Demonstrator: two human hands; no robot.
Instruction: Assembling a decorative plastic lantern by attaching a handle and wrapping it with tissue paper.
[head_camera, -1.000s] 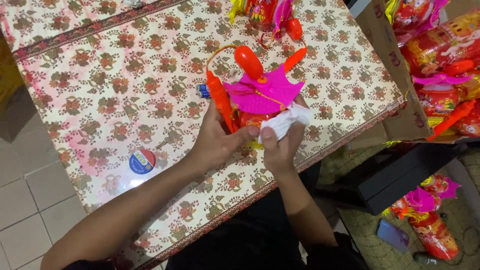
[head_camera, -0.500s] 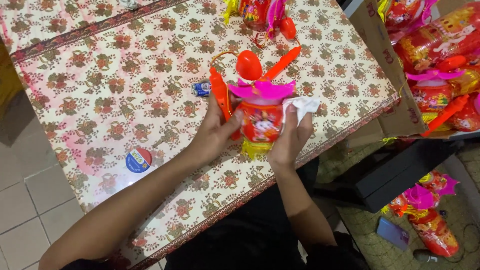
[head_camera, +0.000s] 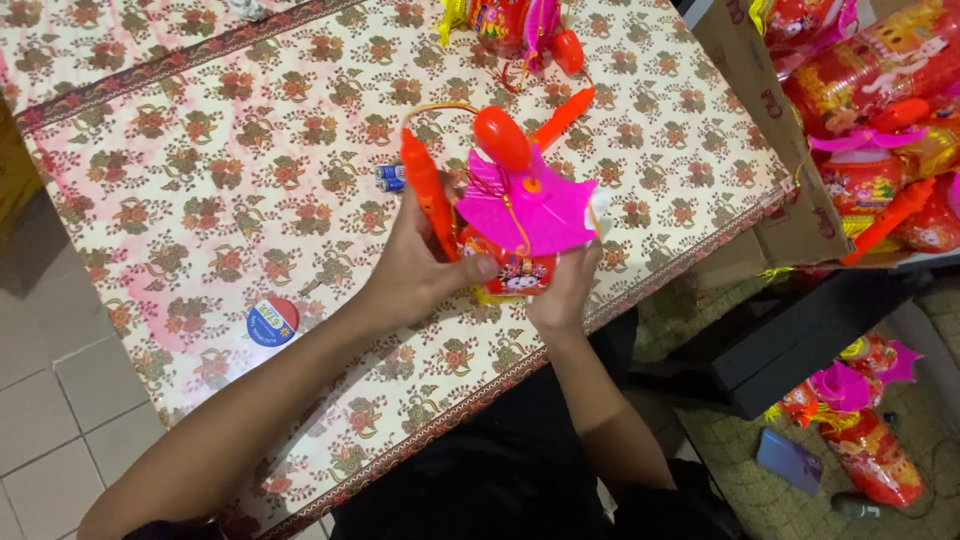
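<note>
The lantern (head_camera: 515, 240) has tipped up, pink top toward me; the left hand (head_camera: 420, 270) grips its red body, the right hand (head_camera: 565, 295) cups it. Loose batteries (head_camera: 390, 177) lie on the table (head_camera: 200, 150): assembly looks unfinished

My one head camera looks steeply down, close over the desk (head_camera: 200, 150), floor showing at the frame's lower right.
</note>
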